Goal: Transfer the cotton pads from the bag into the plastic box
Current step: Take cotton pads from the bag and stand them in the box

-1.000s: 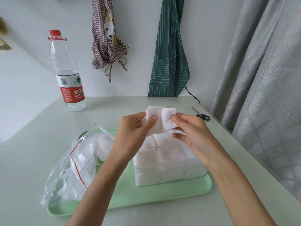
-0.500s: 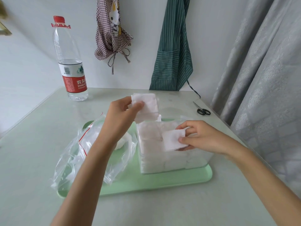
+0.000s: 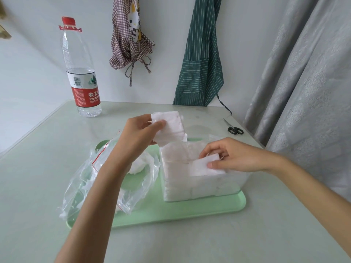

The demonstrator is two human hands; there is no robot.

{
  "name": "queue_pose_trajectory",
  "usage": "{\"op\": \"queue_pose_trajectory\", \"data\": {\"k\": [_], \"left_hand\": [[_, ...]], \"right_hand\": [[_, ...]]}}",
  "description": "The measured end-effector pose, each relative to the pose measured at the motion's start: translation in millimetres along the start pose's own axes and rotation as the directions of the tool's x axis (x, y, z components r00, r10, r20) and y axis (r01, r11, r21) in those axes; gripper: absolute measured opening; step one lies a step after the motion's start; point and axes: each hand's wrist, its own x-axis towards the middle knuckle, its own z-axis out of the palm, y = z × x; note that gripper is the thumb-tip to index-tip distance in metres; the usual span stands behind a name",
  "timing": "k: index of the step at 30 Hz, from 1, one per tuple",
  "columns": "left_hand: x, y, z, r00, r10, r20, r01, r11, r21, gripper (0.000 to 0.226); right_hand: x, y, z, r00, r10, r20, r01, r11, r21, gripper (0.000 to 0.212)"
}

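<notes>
While the left hand (image 3: 141,132) grips its stack of cotton pads (image 3: 169,130) above, the right hand (image 3: 230,156) should lay its pinched pad (image 3: 202,166) flat in the plastic box (image 3: 199,188).

Both forearms are bare and reach forward from the lower edge of the view. The left hand (image 3: 141,132) is raised, thumb on the near side and fingers curled behind, pinching a stack of cotton pads (image 3: 169,128). The right hand (image 3: 233,155) sits lower, palm down, thumb and fingers pinching 1 cotton pad (image 3: 201,167)
</notes>
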Motion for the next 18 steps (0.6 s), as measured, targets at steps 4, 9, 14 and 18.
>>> {"op": "queue_pose_trajectory", "data": {"k": [4, 9, 14, 18], "left_hand": [[-0.5, 0.3, -0.6, 0.996, -0.069, 0.062, 0.069, 0.998, -0.002, 0.019], [-2.4, 3.3, -0.9, 0.990, -0.067, 0.120, 0.071, 0.997, -0.029, 0.024], [-9.0, 7.5, 4.9, 0.985, -0.089, 0.150, 0.098, 0.994, -0.051, 0.014], [-11.4, 10.5, 3.9, 0.956, -0.095, 0.278, 0.125, 0.988, -0.089, 0.023]], "right_hand": [[-0.9, -2.4, 12.0, 0.984, -0.068, -0.166, 0.041, 0.986, -0.160, 0.017], [-1.2, -4.8, 8.5, 0.951, -0.166, -0.259, 0.020, 0.874, -0.485, 0.036], [-5.8, -39.4, 13.9, 0.697, -0.470, -0.542, 0.376, 0.883, -0.282, 0.015], [3.9, -38.7, 30.0, 0.739, -0.472, -0.481, 0.267, 0.860, -0.434, 0.046]]}}
